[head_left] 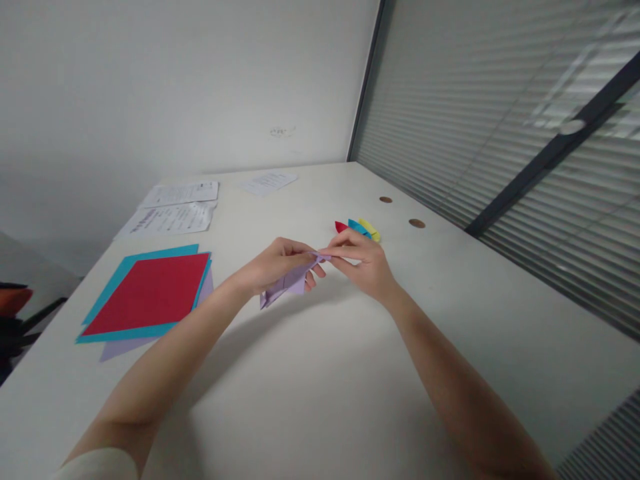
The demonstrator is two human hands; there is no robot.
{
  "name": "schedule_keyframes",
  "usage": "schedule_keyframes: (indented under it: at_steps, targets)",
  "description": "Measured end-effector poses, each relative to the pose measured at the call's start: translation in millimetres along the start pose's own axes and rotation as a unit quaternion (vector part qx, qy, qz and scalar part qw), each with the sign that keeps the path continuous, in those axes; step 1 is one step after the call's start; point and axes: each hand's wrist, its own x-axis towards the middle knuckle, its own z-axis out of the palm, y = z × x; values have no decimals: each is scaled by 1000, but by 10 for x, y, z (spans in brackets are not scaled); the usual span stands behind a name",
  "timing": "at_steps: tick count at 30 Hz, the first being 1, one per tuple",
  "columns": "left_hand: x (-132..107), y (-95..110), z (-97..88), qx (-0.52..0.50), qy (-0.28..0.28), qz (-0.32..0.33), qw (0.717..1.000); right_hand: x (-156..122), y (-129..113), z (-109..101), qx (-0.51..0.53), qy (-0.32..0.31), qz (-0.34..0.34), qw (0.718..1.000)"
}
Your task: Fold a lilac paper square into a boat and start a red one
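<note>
A folded sheet of purple paper [287,283] is held above the white table, between my two hands. My left hand [280,263] grips it, thumb on top and fingers behind. At its right-hand tip my right hand [361,260] pinches the paper between thumb and fingers. The tip itself is narrow and partly hidden by the fingertips. Just beyond my right hand lie small folded paper pieces: a red one [341,227], a blue one [359,228] and a yellow one [371,229].
On the left of the white table [320,400] lies a stack of square paper, with a red sheet [155,293] over blue and purple ones. Printed pages [173,219] lie farther back. Two round holes [417,223] sit near the right edge, beside the window blinds [480,120].
</note>
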Motion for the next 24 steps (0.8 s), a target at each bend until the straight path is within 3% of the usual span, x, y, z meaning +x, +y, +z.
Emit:
schedule_keyframes:
  at_steps: [7, 14, 16, 19, 22, 24]
  targets:
    - [-12, 50, -22, -49, -23, -27, 998, -21, 45, -54, -97, -29, -116, 988]
    - [29, -31, -34, 57, 15, 35, 998, -40, 64, -57, -157, -59, -131, 977]
    - [47, -51, -35, 99, 35, 62, 992, -41, 70, -12, -111, -32, -100, 988]
    - [63, -65, -32, 139, 61, 98, 984, -34, 59, 79, -7, 54, 6, 999]
    - [62, -67, -16, 153, 71, 124, 978, -16, 27, 151, 91, 92, 126, 984]
    - [55, -61, 3, 157, 68, 129, 977, -3, 7, 170, 133, 91, 170, 972]
